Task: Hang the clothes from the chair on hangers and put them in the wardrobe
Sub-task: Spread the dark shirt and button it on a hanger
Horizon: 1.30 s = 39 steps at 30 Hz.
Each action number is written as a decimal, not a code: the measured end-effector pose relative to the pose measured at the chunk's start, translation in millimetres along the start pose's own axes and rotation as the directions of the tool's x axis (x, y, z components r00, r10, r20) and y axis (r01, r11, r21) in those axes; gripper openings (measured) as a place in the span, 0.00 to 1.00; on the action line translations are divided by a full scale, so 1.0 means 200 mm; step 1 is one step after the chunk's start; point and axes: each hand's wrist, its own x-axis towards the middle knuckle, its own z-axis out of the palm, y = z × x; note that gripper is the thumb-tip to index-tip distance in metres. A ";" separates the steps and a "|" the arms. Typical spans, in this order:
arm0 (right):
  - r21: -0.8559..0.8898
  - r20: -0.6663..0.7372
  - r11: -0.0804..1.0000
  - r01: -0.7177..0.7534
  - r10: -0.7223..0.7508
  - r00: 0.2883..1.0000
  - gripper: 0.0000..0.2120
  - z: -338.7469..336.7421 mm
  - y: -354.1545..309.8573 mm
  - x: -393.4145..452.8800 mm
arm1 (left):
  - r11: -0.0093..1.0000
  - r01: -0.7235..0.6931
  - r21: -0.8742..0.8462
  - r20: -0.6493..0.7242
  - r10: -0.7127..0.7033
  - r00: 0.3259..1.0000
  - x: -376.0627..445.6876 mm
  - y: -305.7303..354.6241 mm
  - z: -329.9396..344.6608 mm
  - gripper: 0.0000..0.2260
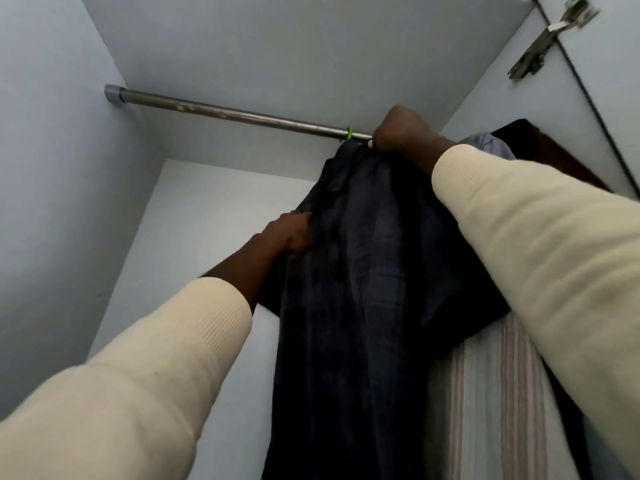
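One dark garment [363, 271] hangs from the rail [225, 112] by a green hook [349, 133], just left of the right hand [401, 131], which pinches its collar. Left hand [294, 233], below, grips the front fold. Hanging step looks nearly done. Next: check the hook seats, let go, fetch another. Striped shirt [485, 393] hangs behind the right sleeve.

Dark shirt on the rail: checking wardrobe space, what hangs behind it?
Behind the dark shirt hang a striped garment, a pale blue one and something dark. Their hangers are hidden.
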 end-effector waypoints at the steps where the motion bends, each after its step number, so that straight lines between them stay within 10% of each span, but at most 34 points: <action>1: -0.014 -0.034 1.000 0.005 -0.005 0.999 0.19 0.01 -0.01 -0.03 | 1.000 -0.003 0.009 0.015 0.003 1.000 -0.03 0.00 -0.01 0.21; 9: 0.114 0.106 0.971 -0.208 0.196 0.975 0.11 0.07 -0.05 -0.42 | 0.995 0.027 0.096 0.049 -0.031 0.998 -0.32 0.05 -0.12 0.24; 19: 0.109 0.005 0.970 -0.219 0.220 0.976 0.38 -0.04 -0.14 -0.88 | 0.991 0.110 0.072 -0.018 -0.109 0.994 -0.76 0.04 -0.31 0.24; 23: -0.350 -0.067 0.936 0.036 -0.063 0.996 0.38 -0.05 -0.19 -1.16 | 0.986 0.115 0.121 -0.115 -0.101 0.988 -1.00 0.07 -0.32 0.21; 28: -0.292 -0.022 0.877 0.381 -0.404 0.915 0.17 0.11 -0.20 -1.60 | 0.981 0.129 0.144 -0.203 -0.098 0.974 -1.40 0.18 -0.27 0.15; 34: 0.037 0.409 0.987 0.157 -0.158 0.899 0.09 0.13 -0.17 -2.36 | 0.951 0.216 0.219 -0.097 -0.199 0.975 -2.22 0.31 -0.14 0.09; 39: 0.065 0.689 0.998 -0.008 -0.040 0.723 0.10 -0.03 -0.10 -3.14 | 0.866 0.384 0.322 0.104 -0.435 0.894 -3.19 0.54 -0.07 0.06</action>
